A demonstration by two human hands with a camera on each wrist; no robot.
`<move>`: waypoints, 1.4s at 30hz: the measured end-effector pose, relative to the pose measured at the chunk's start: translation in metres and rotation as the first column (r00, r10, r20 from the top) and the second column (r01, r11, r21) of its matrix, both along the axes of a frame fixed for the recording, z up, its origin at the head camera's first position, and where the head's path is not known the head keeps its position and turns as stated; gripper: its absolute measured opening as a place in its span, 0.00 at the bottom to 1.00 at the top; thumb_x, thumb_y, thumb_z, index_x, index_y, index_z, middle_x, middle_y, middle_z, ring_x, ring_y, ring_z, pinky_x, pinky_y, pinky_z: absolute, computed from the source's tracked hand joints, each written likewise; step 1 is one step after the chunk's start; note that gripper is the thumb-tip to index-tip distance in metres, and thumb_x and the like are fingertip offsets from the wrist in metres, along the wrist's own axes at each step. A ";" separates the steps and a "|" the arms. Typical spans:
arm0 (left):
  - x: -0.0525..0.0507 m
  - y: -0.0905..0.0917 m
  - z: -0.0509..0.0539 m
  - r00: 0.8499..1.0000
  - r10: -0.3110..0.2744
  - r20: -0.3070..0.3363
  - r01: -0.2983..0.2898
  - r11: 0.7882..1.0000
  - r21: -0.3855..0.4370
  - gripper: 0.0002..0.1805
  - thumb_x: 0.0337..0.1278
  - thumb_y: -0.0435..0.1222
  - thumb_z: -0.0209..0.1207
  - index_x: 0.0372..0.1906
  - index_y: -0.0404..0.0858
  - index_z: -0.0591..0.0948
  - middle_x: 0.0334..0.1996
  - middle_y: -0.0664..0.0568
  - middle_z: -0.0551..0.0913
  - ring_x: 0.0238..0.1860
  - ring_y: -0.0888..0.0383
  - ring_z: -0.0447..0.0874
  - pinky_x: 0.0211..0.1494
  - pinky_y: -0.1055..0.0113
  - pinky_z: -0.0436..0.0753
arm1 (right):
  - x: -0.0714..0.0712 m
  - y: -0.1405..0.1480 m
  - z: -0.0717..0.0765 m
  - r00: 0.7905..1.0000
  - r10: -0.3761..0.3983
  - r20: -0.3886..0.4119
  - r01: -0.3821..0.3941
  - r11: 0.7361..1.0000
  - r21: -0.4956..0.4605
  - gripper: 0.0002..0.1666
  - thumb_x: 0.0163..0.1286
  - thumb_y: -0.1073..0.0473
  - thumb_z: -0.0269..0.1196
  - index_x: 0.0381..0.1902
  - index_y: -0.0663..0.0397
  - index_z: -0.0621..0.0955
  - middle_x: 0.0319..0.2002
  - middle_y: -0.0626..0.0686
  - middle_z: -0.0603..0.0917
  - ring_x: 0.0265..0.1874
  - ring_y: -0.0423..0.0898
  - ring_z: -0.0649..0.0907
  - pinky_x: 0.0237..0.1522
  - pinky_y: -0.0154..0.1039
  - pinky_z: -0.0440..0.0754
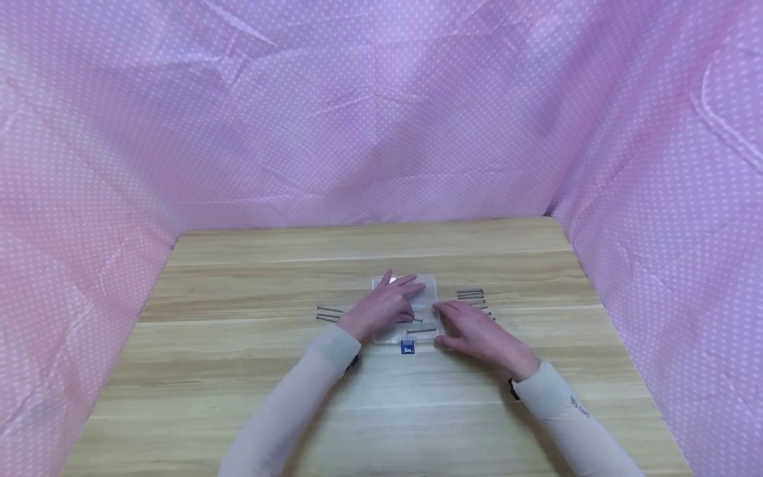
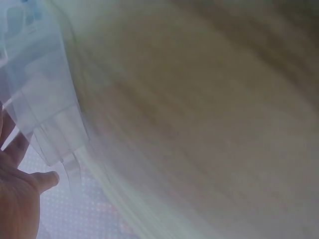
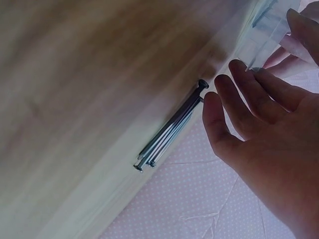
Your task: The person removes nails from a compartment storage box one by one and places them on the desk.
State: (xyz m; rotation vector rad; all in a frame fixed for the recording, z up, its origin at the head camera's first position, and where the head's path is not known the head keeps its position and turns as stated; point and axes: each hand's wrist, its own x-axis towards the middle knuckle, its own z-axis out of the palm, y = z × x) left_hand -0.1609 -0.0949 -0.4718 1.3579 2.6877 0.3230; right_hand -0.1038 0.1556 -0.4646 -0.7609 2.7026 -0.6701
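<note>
A clear plastic box (image 1: 390, 335) with a blue tag (image 1: 408, 347) at its front lies on the table. My left hand (image 1: 381, 309) reaches over it, fingers spread toward its back part. In the left wrist view, the thumb (image 2: 48, 180) sticks out straight beside the box. One nail (image 1: 422, 330) lies in the front part of the box; another nail (image 1: 418, 320) shows just by the left thumb, and whether it is touched is hidden. My right hand (image 1: 479, 331) rests its fingertips and thumb against the box's right side, fingers slightly bent.
Several nails (image 1: 469, 293) lie in a row to the right of the box, partly behind the right hand. More nails (image 1: 329, 309) lie left of the box, near the left wrist. Pink dotted cloth (image 1: 357, 132) hangs around the wooden table (image 1: 238, 278).
</note>
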 end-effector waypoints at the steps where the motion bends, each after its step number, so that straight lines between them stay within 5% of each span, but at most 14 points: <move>1: 0.000 0.000 0.000 1.000 0.000 -0.003 0.000 1.000 -0.003 0.05 0.63 0.42 0.70 0.40 0.50 0.93 0.76 0.51 0.70 0.81 0.50 0.54 0.80 0.34 0.49 | 0.000 0.000 0.000 1.000 0.001 -0.002 -0.001 1.000 0.001 0.41 0.70 0.45 0.70 0.72 0.62 0.72 0.68 0.62 0.77 0.68 0.61 0.75 0.70 0.61 0.71; 16: -0.002 0.003 -0.002 1.000 -0.005 0.004 0.005 0.998 -0.055 0.05 0.68 0.41 0.67 0.42 0.49 0.92 0.77 0.51 0.67 0.81 0.49 0.55 0.80 0.37 0.50 | -0.002 -0.006 -0.001 0.997 0.037 -0.066 -0.036 0.999 0.015 0.44 0.66 0.42 0.73 0.72 0.60 0.74 0.59 0.58 0.82 0.56 0.54 0.82 0.60 0.55 0.80; 34: -0.003 0.005 -0.006 0.999 -0.011 0.033 0.010 1.000 0.014 0.08 0.64 0.44 0.69 0.45 0.51 0.93 0.77 0.52 0.67 0.81 0.49 0.55 0.80 0.35 0.48 | -0.003 -0.005 -0.002 0.995 0.047 -0.091 -0.047 0.999 0.003 0.42 0.66 0.44 0.74 0.69 0.62 0.75 0.57 0.57 0.82 0.55 0.53 0.82 0.60 0.55 0.80; 42: -0.004 0.010 -0.005 1.000 -0.003 0.009 0.004 0.999 -0.037 0.07 0.66 0.43 0.68 0.45 0.50 0.92 0.77 0.54 0.68 0.81 0.52 0.54 0.81 0.39 0.48 | -0.003 -0.005 -0.002 0.996 0.044 -0.080 -0.044 0.999 0.000 0.43 0.66 0.43 0.73 0.70 0.62 0.75 0.58 0.57 0.82 0.56 0.53 0.82 0.60 0.54 0.81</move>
